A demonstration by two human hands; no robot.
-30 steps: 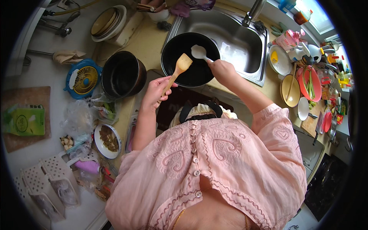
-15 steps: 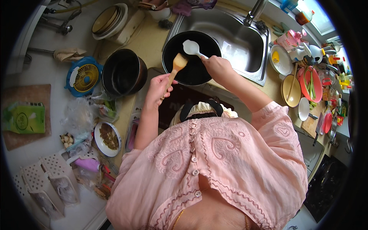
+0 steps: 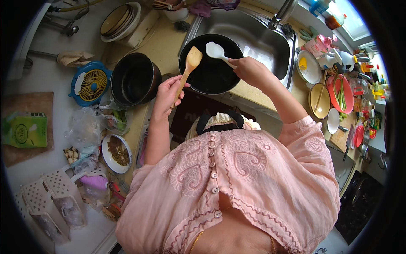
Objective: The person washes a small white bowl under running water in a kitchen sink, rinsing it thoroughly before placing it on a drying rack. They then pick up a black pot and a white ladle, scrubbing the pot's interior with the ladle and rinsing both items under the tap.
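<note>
A dark round pot (image 3: 207, 86) sits at the sink's near left corner, its inside black. My left hand (image 3: 168, 93) is closed round the handle of a wooden spatula (image 3: 193, 59), whose pale flat blade is raised over the pot's left side. In my right hand (image 3: 253, 71) is the handle of a white ladle (image 3: 215, 50); its bowl hangs over the pot's far middle. The spatula and the ladle are apart from each other. Whatever lies at the bottom of the pot is too dark to make out.
The steel sink (image 3: 284, 82) with its faucet (image 3: 282, 15) lies beyond the pot. Another dark pot (image 3: 154, 78), a blue fan (image 3: 80, 97) and a plate of food (image 3: 105, 154) stand left. Along the right counter are bowls (image 3: 315, 106), bottles and a knife (image 3: 347, 148).
My left hand has tilted the spatula upright and lifted its blade away from the ladle. My right hand has shifted slightly right with the ladle, opening a gap between the two.
</note>
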